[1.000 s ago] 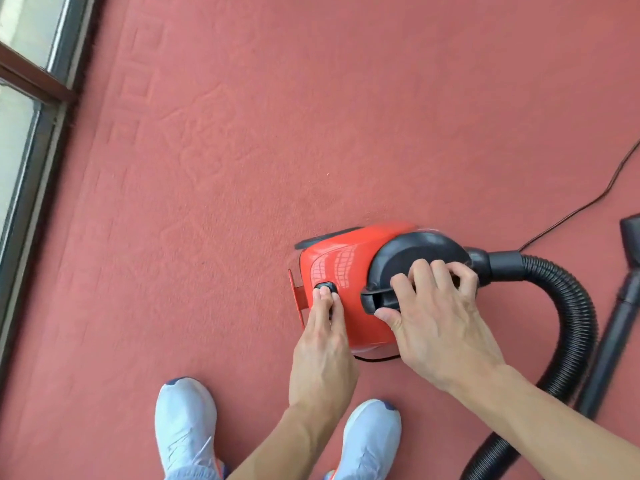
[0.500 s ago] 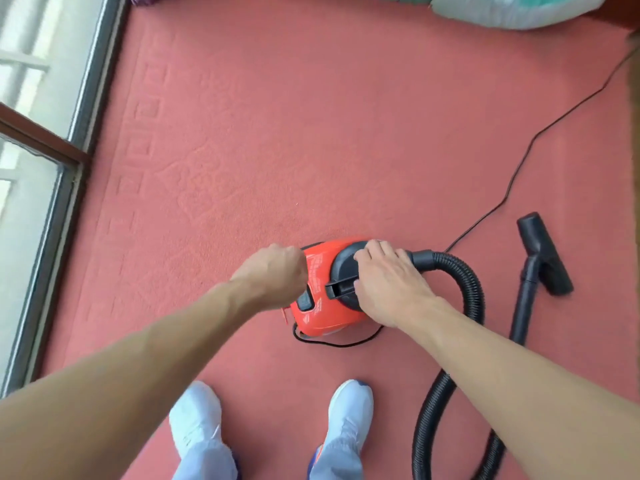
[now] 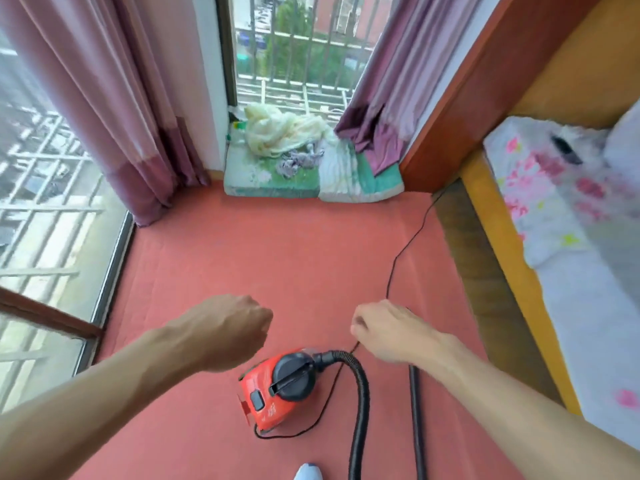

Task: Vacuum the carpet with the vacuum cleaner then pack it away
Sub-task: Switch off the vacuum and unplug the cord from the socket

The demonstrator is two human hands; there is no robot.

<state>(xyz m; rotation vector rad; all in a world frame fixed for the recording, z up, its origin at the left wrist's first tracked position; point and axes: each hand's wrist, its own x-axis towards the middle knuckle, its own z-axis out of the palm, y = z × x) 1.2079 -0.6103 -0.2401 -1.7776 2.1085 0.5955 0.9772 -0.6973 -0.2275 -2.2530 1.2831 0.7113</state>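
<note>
Now both hands [image 3: 239, 327] off vacuum [image 3: 277, 389], raised

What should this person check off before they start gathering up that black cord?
1. Right hand on the cord: ok, fingers closed around it.
2. Left hand free: ok, loosely fisted, holding nothing.
3. Cord unplugged: cannot tell, its far end runs out of sight by the bed frame.
4. Vacuum cleaner resting steady on the carpet: ok.
5. Hose clear of the cord: not ok, they cross beside the vacuum cleaner.
</note>
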